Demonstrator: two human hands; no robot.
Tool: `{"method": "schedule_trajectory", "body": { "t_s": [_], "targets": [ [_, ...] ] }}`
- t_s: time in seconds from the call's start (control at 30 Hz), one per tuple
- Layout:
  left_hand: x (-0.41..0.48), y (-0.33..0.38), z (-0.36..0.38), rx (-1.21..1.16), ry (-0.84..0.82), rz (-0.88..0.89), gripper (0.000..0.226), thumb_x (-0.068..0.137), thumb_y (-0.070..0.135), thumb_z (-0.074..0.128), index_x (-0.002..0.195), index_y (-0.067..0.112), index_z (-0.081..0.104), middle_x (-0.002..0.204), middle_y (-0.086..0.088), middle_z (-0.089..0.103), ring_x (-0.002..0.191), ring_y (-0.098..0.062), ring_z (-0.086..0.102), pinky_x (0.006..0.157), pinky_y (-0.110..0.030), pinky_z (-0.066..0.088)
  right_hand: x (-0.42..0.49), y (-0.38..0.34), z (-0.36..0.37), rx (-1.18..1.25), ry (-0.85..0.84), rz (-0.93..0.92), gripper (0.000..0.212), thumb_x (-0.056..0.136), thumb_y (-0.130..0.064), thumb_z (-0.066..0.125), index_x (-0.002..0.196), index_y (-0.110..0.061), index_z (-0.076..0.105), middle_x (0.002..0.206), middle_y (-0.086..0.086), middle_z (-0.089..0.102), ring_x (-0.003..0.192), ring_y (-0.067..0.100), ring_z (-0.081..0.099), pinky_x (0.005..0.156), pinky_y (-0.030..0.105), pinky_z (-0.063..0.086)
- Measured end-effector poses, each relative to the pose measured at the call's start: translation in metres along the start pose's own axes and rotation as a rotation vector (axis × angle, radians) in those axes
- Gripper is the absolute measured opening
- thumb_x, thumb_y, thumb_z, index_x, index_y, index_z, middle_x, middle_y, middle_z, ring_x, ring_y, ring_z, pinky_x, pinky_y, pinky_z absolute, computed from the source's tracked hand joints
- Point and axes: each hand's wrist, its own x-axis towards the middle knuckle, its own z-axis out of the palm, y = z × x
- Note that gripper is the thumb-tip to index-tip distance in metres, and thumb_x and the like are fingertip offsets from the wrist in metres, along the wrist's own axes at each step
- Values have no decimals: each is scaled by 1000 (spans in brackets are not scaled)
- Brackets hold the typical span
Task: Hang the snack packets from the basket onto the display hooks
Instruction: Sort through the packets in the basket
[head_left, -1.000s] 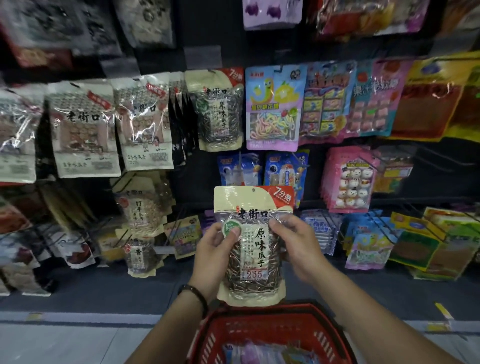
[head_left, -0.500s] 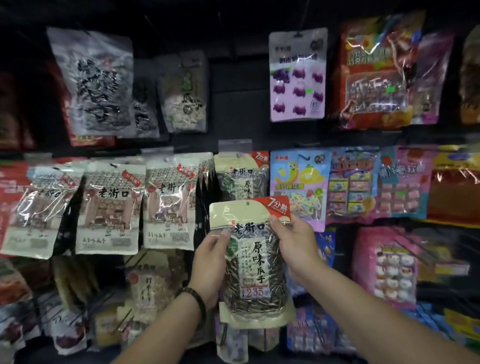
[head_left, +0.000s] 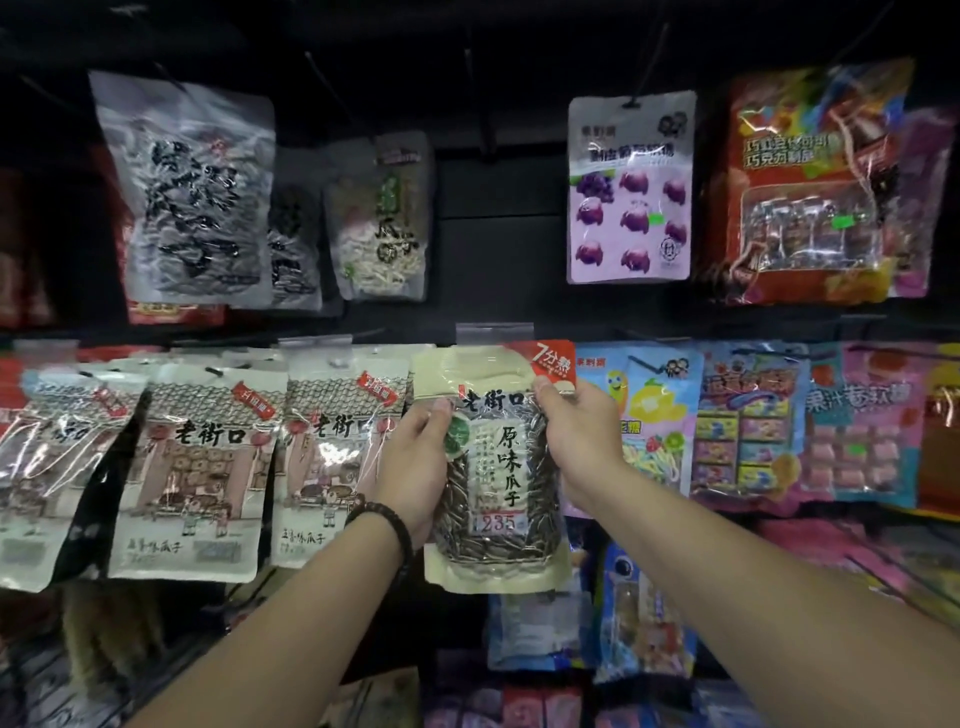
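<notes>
A cream sunflower-seed packet (head_left: 498, 499) with a red corner and a clear window is held upright against the middle row of the display. My left hand (head_left: 415, 467) grips its left edge, thumb on the front. My right hand (head_left: 582, 436) pinches its upper right edge below the red corner. The packet's top edge sits just under a clear price tag holder (head_left: 493, 330) in the middle row. The hook behind it is hidden. The basket is out of view.
Similar seed packets (head_left: 202, 467) hang to the left. A blue candy packet (head_left: 649, 410) hangs right of it. A purple packet (head_left: 631, 187) and a red packet (head_left: 810, 187) hang on the upper row. Bare black hooks (head_left: 480, 104) stick out above the middle.
Both hands lifted the seed packet up from above the red basket to the middle display row, covering the matching packet hanging there. My view tilted upward, and the basket left the frame.
</notes>
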Motion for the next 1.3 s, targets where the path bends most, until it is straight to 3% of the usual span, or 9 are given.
{"method": "schedule_trajectory", "body": {
  "t_s": [0.1, 0.3, 0.5, 0.63, 0.73, 0.87, 1.03, 1.13, 1.3],
  "targets": [
    [8, -4, 2, 10, 4, -7, 22, 109, 44, 50, 98, 36, 69, 105, 9, 70, 99, -14, 64, 86, -35, 52, 5, 3, 1, -3, 4, 12, 31, 102, -37, 65, 95, -7, 70, 96, 21, 75, 76, 24, 61, 75, 38, 47],
    [18, -15, 10, -26, 15, -54, 30, 107, 44, 53, 95, 22, 70, 92, -8, 58, 82, -23, 54, 78, -36, 44, 15, 10, 1, -56, 10, 42, 41, 102, -41, 64, 101, 0, 67, 82, 12, 66, 73, 25, 56, 70, 38, 42],
    [31, -17, 26, 65, 38, -142, 33, 109, 43, 46, 83, 25, 52, 86, -1, 52, 72, -17, 46, 67, -31, 38, 29, 16, 9, -63, 2, 97, 29, 106, -40, 60, 100, -13, 68, 101, 9, 74, 102, 36, 68, 89, 44, 52],
    [31, -29, 35, 192, 48, -165, 40, 100, 44, 61, 125, 13, 51, 97, 0, 64, 83, -18, 63, 71, -34, 53, 39, 16, 17, -100, -49, 194, 55, 109, -45, 50, 152, -11, 47, 149, 11, 57, 139, 38, 51, 114, 49, 43],
    [32, -40, 39, 290, 82, -171, 63, 95, 44, 66, 144, 14, 39, 121, -7, 65, 108, -31, 65, 100, -49, 55, 46, 23, 18, -236, -96, 209, 55, 111, -46, 44, 149, -6, 45, 143, 16, 57, 125, 35, 55, 100, 42, 45],
    [29, -49, 43, 303, 133, -168, 85, 97, 41, 68, 162, 12, 22, 149, -17, 54, 132, -39, 56, 114, -52, 46, 53, 31, 9, -398, -110, 137, 45, 106, -45, 56, 126, -5, 62, 119, 16, 68, 99, 32, 61, 78, 37, 46],
    [-9, -63, 46, 293, 207, -25, 93, 98, 30, 71, 168, 14, 11, 169, -13, 31, 155, -31, 35, 125, -46, 35, 26, 32, -25, -585, -215, 26, 54, 91, -37, 81, 129, -10, 53, 118, 7, 63, 106, 27, 62, 86, 40, 53],
    [-52, -76, 46, 286, 187, 122, 81, 98, 22, 70, 165, 19, 25, 165, -6, 39, 151, -25, 40, 124, -47, 36, -14, 42, -55, -688, -366, 8, 61, 88, -38, 84, 133, -15, 48, 120, 3, 61, 108, 24, 63, 87, 41, 55],
    [-152, -124, 32, 388, 25, 359, 41, 96, 8, 68, 131, 25, 57, 128, 11, 57, 119, -3, 57, 100, -27, 51, -114, 92, -126, -619, -500, 52, 21, 94, -29, 77, 108, -25, 61, 94, -4, 69, 81, 13, 67, 69, 27, 56]
  ]
}}
